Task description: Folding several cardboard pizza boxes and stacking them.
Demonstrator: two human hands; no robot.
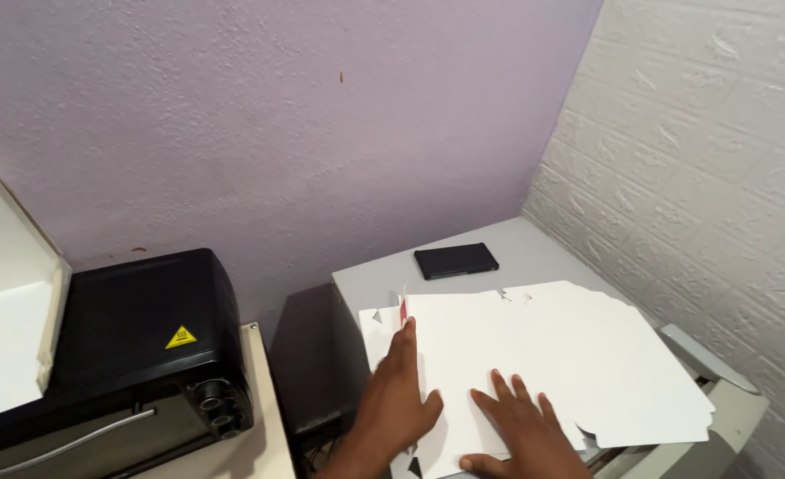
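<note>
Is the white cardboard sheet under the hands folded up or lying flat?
Lying flat. The white cardboard sheet is spread across the grey surface, with both the left hand and right hand pressed on it.

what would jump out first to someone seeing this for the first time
Two bare hands press on a stack of flat white die-cut card sheets low in the middle: the left hand at the stack's left edge, the right hand spread flat on top. Beyond the sheets a small flat black case lies on the grey surface near the lilac wall. At the left sits a black oven with a yellow warning triangle.
</note>
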